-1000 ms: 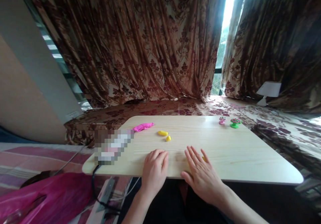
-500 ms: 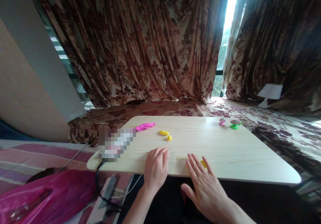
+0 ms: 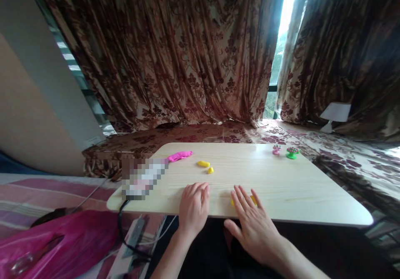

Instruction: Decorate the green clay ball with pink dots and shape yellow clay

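My right hand (image 3: 252, 216) lies flat with its fingers stretched, palm down near the table's front edge. Beneath those fingers is a yellow piece of modelling clay (image 3: 254, 200), showing on both sides of them and otherwise covered. My left hand (image 3: 194, 206) rests on the table edge, fingers curled and pressed together; whatever they may hold is hidden. Beyond it lie a short yellow clay roll (image 3: 203, 163) and a small yellow clay lump (image 3: 210, 170), apart from both hands.
On the wooden table (image 3: 296, 195) are a pink clay piece (image 3: 180, 156), a pixelated object (image 3: 146, 179) at left, a small pink figure (image 3: 276, 150) and a green one (image 3: 293, 153) with dotted tops. A white lamp (image 3: 336, 112) stands back right; a magenta bag (image 3: 62, 241) lies at left.
My right hand has shifted slightly forward over the yellow clay, which now shows on both sides of the fingers. My left hand stays on the table edge.
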A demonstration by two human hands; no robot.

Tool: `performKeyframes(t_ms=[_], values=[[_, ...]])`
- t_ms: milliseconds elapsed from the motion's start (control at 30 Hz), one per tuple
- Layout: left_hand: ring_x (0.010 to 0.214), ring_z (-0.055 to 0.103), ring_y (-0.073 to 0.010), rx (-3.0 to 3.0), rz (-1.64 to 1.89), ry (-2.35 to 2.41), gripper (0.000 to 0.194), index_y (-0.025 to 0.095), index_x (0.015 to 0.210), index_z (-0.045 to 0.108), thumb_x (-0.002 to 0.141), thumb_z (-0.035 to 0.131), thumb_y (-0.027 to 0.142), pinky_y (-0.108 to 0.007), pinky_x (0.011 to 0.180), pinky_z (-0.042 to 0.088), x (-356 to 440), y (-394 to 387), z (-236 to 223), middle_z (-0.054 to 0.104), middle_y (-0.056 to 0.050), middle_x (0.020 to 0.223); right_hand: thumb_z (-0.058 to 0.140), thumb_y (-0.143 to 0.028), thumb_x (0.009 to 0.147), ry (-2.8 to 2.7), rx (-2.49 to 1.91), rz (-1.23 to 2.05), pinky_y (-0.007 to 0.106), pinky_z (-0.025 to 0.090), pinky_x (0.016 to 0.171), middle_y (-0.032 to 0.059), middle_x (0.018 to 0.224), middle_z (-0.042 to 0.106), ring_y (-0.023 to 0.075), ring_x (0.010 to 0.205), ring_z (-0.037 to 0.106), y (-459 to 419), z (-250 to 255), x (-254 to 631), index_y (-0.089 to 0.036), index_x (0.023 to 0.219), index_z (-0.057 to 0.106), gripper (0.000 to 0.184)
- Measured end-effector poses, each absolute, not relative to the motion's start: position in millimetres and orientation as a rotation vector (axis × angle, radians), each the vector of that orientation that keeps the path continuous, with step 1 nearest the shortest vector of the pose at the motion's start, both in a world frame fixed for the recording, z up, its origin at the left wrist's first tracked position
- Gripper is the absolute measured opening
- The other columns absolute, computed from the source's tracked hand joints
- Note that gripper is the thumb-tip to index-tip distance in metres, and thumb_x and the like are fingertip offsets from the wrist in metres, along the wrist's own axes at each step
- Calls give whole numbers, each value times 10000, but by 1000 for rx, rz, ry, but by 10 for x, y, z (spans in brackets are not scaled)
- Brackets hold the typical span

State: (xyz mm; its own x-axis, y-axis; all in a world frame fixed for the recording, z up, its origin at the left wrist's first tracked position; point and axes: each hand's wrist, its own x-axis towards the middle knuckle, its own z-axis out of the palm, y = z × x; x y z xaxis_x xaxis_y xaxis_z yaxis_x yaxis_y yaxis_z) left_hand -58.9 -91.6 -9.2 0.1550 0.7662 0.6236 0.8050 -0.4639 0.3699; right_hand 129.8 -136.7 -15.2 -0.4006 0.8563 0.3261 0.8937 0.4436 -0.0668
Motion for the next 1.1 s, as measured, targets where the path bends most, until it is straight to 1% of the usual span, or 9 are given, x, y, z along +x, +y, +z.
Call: performKeyframes(t_ms=[133, 267, 367, 500, 667, 800, 867, 967, 1100], values=[[977, 559, -200, -2347, -1194, -1622, 294, 238, 1037, 593, 898, 337, 273, -396, 947, 343, -587, -942, -80, 641, -39, 999, 212, -563, 879, -2406, -1493, -129, 468, 49, 1077, 138, 1441, 198, 252, 1337, 130, -1445, -167, 1335, -98, 1394, 217, 694], [987, 556, -195, -2367, -1178, -1618, 296, 232, 1033, 589, 902, 326, 267, -393, 952, 338, -616, -922, -97, 637, -41, 1017, 188, -563, 879, -2307, -1803, 35, 510, 55, 1054, 183, 1418, 247, 281, 1330, 148, -517, 80, 1208, -37, 1345, 316, 714], [997, 553, -197, -2358, -1175, -1615, 295, 232, 1043, 587, 900, 331, 264, -396, 954, 339, -635, -890, -120, 635, -43, 1030, 178, -549, 885, -2268, -1925, 143, 540, 129, 1025, 205, 1411, 251, 298, 1315, 195, -86, 232, 1156, -26, 1340, 317, 707], [1008, 549, -204, -2358, -1172, -1619, 297, 245, 1063, 582, 897, 337, 269, -408, 967, 324, -627, -898, -129, 634, -43, 1039, 171, -547, 887, -2284, -1713, -74, 500, 41, 1059, 176, 1423, 237, 269, 1336, 125, -599, 47, 1192, -59, 1355, 307, 690], [1005, 545, -200, -2366, -1186, -1642, 303, 275, 1092, 565, 903, 327, 277, -418, 976, 306, -603, -952, -92, 634, -27, 1031, 241, -537, 885, -2409, -1444, -174, 459, 26, 1082, 105, 1460, 129, 237, 1344, 95, -1590, -257, 1334, -141, 1410, 155, 663], [1005, 544, -199, -2373, -1165, -1641, 297, 262, 1061, 575, 904, 323, 282, -417, 972, 312, -608, -942, -96, 633, -28, 1031, 181, -489, 910, -2372, -1570, -141, 478, 50, 1075, 130, 1440, 214, 231, 1339, 132, -1153, -129, 1252, -110, 1389, 230, 613], [1011, 542, -199, -2376, -1143, -1636, 296, 252, 1053, 576, 903, 324, 284, -420, 977, 309, -620, -920, -112, 629, -33, 1040, 186, -461, 914, -2324, -1746, -93, 523, 69, 1055, 183, 1410, 272, 262, 1327, 173, -662, 26, 1181, -57, 1346, 317, 606], [1021, 536, -202, -2372, -1121, -1634, 300, 242, 1064, 573, 901, 324, 285, -429, 985, 305, -635, -899, -134, 623, -43, 1056, 234, -411, 917, -2332, -1847, -4, 578, 151, 1008, 189, 1393, 312, 291, 1302, 239, -193, 173, 1129, -98, 1310, 388, 525], [1031, 529, -207, -2388, -1127, -1629, 309, 237, 1081, 565, 901, 318, 286, -444, 1000, 286, -619, -920, -124, 619, -55, 1067, 226, -429, 919, -2346, -1669, -80, 531, 54, 1053, 121, 1433, 252, 257, 1336, 133, -607, 44, 1160, -159, 1349, 335, 519]])
